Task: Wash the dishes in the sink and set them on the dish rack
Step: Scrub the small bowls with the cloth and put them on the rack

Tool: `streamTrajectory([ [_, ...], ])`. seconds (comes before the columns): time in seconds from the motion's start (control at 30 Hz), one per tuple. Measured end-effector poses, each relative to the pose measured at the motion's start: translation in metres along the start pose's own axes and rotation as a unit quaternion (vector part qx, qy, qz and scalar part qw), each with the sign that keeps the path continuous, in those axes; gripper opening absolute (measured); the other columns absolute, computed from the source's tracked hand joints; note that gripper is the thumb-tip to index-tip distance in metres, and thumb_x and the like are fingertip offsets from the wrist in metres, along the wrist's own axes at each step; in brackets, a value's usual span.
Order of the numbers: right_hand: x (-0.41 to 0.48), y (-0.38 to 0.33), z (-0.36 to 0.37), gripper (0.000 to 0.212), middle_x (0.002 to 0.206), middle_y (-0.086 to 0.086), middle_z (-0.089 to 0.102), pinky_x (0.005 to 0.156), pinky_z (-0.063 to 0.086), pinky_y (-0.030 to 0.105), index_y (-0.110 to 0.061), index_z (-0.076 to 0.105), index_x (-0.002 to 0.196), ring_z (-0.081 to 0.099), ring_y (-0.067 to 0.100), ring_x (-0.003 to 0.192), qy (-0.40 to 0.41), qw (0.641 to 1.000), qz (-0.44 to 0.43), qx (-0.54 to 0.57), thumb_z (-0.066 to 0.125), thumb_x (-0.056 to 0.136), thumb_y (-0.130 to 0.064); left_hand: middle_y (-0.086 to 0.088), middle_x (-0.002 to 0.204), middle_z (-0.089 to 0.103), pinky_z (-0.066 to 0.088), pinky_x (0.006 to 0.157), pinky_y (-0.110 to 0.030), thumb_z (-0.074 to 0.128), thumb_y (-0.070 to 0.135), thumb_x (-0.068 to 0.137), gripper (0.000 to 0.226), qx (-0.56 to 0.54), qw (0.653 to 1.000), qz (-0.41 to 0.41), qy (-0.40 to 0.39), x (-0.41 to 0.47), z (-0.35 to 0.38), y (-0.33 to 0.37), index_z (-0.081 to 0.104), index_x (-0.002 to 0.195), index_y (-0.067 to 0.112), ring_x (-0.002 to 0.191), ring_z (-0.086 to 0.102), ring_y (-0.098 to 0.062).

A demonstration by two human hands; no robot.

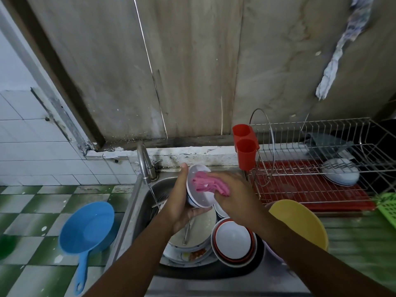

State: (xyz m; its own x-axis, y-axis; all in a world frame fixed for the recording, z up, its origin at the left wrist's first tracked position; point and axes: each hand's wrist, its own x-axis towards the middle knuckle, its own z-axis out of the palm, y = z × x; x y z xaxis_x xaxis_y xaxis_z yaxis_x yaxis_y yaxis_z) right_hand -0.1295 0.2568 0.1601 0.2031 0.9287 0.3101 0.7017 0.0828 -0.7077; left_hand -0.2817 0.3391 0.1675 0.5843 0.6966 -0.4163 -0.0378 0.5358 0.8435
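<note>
Below the hands, the sink (141, 211) holds stacked bowls (233, 241) and dirty plates (192, 243). Above it, the left hand (180, 202) grips a tilted white bowl (201, 200); the right hand (235, 198) pinches a pink cloth (205, 184) inside it. Beyond the right hand, the dish rack (300, 133) holds white plates (340, 174).

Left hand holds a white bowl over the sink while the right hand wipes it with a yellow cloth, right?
No. The head view shows a pink cloth, not yellow; the left hand holds the white bowl over the sink, the right hand wiping it.

Shiny metal sink (137, 202), wire dish rack (310, 146), pink cloth (211, 184), glossy bowl (201, 199)
</note>
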Motion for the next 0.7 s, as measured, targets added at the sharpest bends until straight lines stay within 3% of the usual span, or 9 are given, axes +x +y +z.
streamTrajectory([
  [0.07, 0.005, -0.003, -0.002, 0.062, 0.128, -0.005, 0.067, 0.094, 0.046, 0.028, -0.024, 0.065, 0.132, 0.049, 0.013, 0.114, -0.017, 0.987, -0.116, -0.113, 0.074, 0.075, -0.003, -0.016, 0.121, 0.072, 0.049, 0.105, -0.056, 0.034, 0.080, 0.091, 0.086, 0.010, 1.000, -0.009, -0.008, 0.000, 0.005, 0.001, 0.068, 0.129, 0.011, 0.118, 0.067, -0.032],
  [0.13, 0.012, -0.005, -0.008, 0.057, 0.126, -0.001, 0.069, 0.097, 0.048, 0.032, -0.016, 0.071, 0.123, 0.050, 0.023, 0.116, -0.013, 0.955, -0.217, -0.199, 0.080, 0.069, -0.001, -0.014, 0.121, 0.073, 0.051, 0.104, -0.057, 0.040, 0.078, 0.090, 0.077, 0.012, 1.000, -0.023, 0.000, -0.001, 0.009, 0.005, 0.071, 0.126, 0.018, 0.118, 0.067, -0.031],
  [0.2, 0.017, 0.000, -0.016, 0.049, 0.122, 0.001, 0.071, 0.098, 0.048, 0.034, -0.014, 0.074, 0.115, 0.051, 0.026, 0.115, -0.008, 0.929, -0.262, -0.262, 0.084, 0.067, -0.005, -0.014, 0.121, 0.073, 0.051, 0.104, -0.055, 0.041, 0.075, 0.092, 0.071, 0.021, 1.000, -0.021, -0.004, 0.000, 0.009, 0.009, 0.071, 0.125, 0.019, 0.117, 0.068, -0.031],
  [0.27, 0.014, 0.001, -0.017, 0.049, 0.124, 0.001, 0.070, 0.097, 0.052, 0.037, -0.017, 0.073, 0.118, 0.052, 0.025, 0.116, -0.027, 0.931, -0.231, -0.281, 0.083, 0.071, -0.008, -0.015, 0.119, 0.074, 0.053, 0.103, -0.051, 0.040, 0.070, 0.094, 0.068, 0.037, 0.999, -0.008, -0.008, -0.001, 0.011, 0.016, 0.070, 0.124, 0.017, 0.116, 0.068, -0.033],
  [0.37, 0.004, -0.006, -0.007, 0.046, 0.130, 0.002, 0.065, 0.100, 0.049, 0.033, -0.020, 0.062, 0.134, 0.053, 0.022, 0.120, -0.066, 0.978, -0.095, -0.176, 0.068, 0.089, -0.010, -0.017, 0.117, 0.074, 0.059, 0.092, -0.047, 0.050, 0.071, 0.084, 0.073, 0.028, 0.999, 0.016, 0.010, 0.000, 0.014, 0.017, 0.065, 0.130, 0.016, 0.110, 0.071, -0.033],
  [0.43, 0.004, -0.011, -0.007, 0.047, 0.130, 0.003, 0.064, 0.099, 0.049, 0.031, -0.018, 0.062, 0.133, 0.054, 0.023, 0.120, -0.076, 0.980, -0.091, -0.158, 0.069, 0.088, -0.008, -0.017, 0.116, 0.074, 0.059, 0.092, -0.047, 0.051, 0.071, 0.084, 0.072, 0.015, 1.000, 0.021, 0.017, 0.003, 0.013, 0.015, 0.065, 0.129, 0.016, 0.108, 0.072, -0.032],
  [0.53, 0.008, -0.002, -0.011, 0.053, 0.124, 0.004, 0.069, 0.091, 0.057, 0.039, -0.013, 0.069, 0.124, 0.057, 0.031, 0.114, -0.034, 0.957, -0.149, -0.248, 0.082, 0.073, -0.006, -0.017, 0.117, 0.074, 0.056, 0.099, -0.049, 0.043, 0.068, 0.095, 0.066, 0.018, 1.000, 0.018, 0.009, 0.006, 0.013, 0.017, 0.068, 0.125, 0.014, 0.111, 0.070, -0.032],
  [0.6, 0.007, -0.007, -0.007, 0.046, 0.123, 0.003, 0.069, 0.091, 0.055, 0.039, -0.015, 0.067, 0.124, 0.054, 0.029, 0.113, -0.035, 0.963, -0.105, -0.244, 0.077, 0.079, -0.009, -0.016, 0.120, 0.073, 0.058, 0.095, -0.046, 0.046, 0.068, 0.094, 0.064, 0.028, 0.999, 0.031, 0.016, 0.007, 0.016, 0.018, 0.066, 0.128, 0.017, 0.111, 0.071, -0.031],
  [0.7, 0.003, -0.017, 0.000, 0.033, 0.124, 0.003, 0.067, 0.095, 0.049, 0.035, -0.023, 0.062, 0.125, 0.051, 0.024, 0.117, -0.058, 0.989, -0.027, -0.136, 0.061, 0.094, -0.013, -0.015, 0.125, 0.070, 0.060, 0.091, -0.051, 0.056, 0.076, 0.082, 0.073, 0.027, 0.998, 0.047, 0.043, 0.014, 0.015, 0.011, 0.060, 0.134, 0.025, 0.110, 0.071, -0.031],
])
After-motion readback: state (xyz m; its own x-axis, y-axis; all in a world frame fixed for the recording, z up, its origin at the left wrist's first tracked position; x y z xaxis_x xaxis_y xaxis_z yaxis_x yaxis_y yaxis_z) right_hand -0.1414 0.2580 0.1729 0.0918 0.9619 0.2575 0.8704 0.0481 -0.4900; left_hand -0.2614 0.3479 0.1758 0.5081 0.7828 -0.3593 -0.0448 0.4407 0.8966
